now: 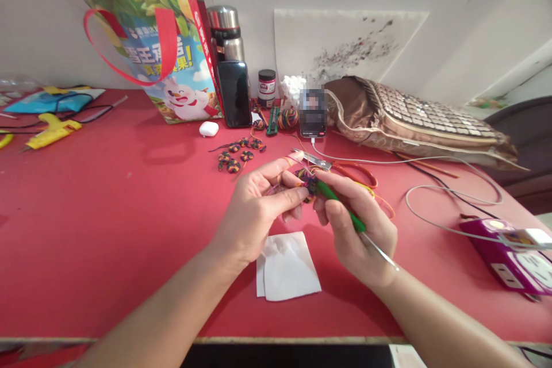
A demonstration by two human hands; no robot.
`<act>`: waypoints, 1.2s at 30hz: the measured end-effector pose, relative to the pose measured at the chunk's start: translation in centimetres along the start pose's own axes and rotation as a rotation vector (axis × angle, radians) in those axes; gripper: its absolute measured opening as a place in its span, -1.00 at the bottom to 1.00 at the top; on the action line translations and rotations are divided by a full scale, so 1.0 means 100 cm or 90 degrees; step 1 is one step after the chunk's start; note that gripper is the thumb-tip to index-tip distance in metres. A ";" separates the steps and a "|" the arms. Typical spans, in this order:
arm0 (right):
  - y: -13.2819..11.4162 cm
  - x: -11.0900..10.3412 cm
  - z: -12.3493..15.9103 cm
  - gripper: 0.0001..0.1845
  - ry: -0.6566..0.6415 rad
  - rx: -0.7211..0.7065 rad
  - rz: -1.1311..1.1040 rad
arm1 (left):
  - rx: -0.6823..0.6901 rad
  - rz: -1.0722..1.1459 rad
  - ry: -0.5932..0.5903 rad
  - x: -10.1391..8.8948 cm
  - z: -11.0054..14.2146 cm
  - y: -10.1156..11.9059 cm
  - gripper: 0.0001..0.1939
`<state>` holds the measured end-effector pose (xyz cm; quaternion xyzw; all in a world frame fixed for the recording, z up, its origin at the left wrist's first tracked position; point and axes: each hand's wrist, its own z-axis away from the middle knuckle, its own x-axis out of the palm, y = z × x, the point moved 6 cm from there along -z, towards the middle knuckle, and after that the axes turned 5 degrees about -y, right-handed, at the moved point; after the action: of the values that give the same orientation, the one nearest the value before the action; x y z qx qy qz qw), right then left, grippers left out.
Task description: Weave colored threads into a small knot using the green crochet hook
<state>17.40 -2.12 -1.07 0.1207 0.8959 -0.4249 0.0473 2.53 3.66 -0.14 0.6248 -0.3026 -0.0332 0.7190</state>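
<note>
My left hand (265, 201) pinches a small crocheted piece (307, 183) of dark multicoloured yarn, with a strand running over its raised index finger. In my right hand (362, 224) is a crochet hook (342, 207) with a green handle; its silver rear end points down toward my wrist. The hook's working tip is hidden at the piece. Just behind my hands lie scissors (360, 173) with orange-red handles, blades partly in sight. Several small crocheted rounds (235, 155) in the same yarn rest beyond my left hand. A folded white tissue (291, 270) lies below both hands.
At the back stand a printed shopping bag (159, 57), a dark phone (235, 95), a lit phone (313, 112) on a cable and a yarn ball (288, 119). A brown bag (414, 118) and a purple power strip (509, 256) are rightward. A yellow glue gun (54, 129) lies left.
</note>
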 end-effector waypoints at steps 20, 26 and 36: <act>0.036 0.001 -0.016 -0.58 0.029 0.448 -0.499 | -0.013 -0.086 -0.017 0.001 0.004 0.008 -0.54; 0.037 -0.010 -0.017 -0.49 0.033 0.450 -0.415 | -0.004 -0.138 -0.042 0.004 0.005 0.010 -0.59; 0.033 -0.020 -0.021 -0.49 0.023 0.404 -0.330 | 0.002 -0.201 -0.026 0.002 0.007 0.010 -0.53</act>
<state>20.20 1.16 -1.87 -0.0930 0.7216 -0.6760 -0.1167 2.01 3.21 0.90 0.6652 -0.2151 -0.1579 0.6974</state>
